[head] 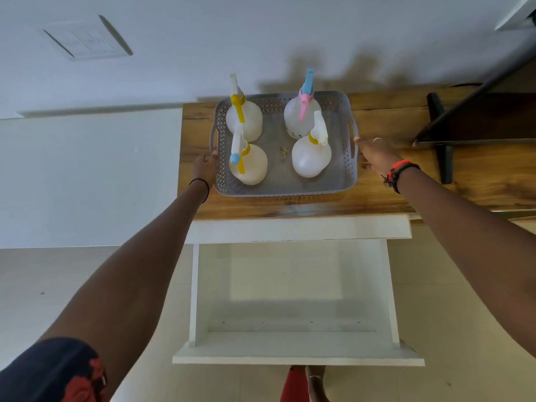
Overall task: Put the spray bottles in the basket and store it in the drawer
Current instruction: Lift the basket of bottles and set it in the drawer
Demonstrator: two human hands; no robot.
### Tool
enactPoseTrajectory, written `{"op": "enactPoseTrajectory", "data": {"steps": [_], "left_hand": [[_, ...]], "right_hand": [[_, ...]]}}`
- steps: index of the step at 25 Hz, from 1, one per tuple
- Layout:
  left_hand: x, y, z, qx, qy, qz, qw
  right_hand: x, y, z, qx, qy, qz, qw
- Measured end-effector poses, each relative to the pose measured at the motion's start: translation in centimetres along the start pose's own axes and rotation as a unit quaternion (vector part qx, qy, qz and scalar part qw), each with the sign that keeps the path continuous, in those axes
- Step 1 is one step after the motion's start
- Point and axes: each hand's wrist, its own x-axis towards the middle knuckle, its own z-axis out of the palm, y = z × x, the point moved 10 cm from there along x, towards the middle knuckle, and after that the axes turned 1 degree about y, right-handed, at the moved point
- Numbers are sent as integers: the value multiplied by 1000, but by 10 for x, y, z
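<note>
A grey perforated basket (346, 172) stands on the wooden countertop (406, 181). Several white spray bottles stand upright inside it, among them one with a yellow trigger (245, 120), one with a pink and blue head (301, 117) and one with a white head (311, 156). My left hand (205, 167) touches the basket's left handle with fingers curled near it. My right hand (377, 154) reaches the right handle, fingers stretched out and blurred. Below the counter, a white drawer (293, 348) is pulled out wide and holds nothing.
A dark stand or monitor base (443, 140) sits on the counter to the right of the basket. A white wall with a switch plate (87, 39) rises behind. Pale floor tiles lie on both sides of the drawer.
</note>
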Motion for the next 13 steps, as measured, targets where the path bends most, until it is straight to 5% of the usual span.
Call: {"op": "enactPoseTrajectory", "data": {"steps": [13], "left_hand": [[3, -12, 10, -52, -23, 5, 998]], "right_hand": [[2, -1, 15, 2, -12, -8, 1000]]}}
